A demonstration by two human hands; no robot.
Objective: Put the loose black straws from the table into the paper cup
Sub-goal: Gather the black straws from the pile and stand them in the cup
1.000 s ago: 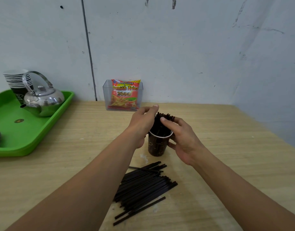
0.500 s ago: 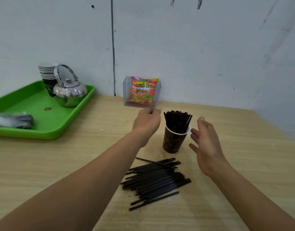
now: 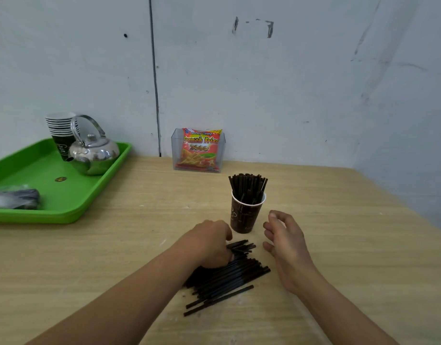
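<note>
left hand [image 3: 209, 242] dropped onto thin black straws [image 3: 229, 277], grip unclear, right hand [image 3: 286, 242] released beside paper cup [image 3: 244, 215]

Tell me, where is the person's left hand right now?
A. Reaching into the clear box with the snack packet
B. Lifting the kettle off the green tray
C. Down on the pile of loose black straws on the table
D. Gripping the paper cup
C: the left hand rests on top of the pile of loose black straws, just short of the paper cup, which it does not touch.
</note>
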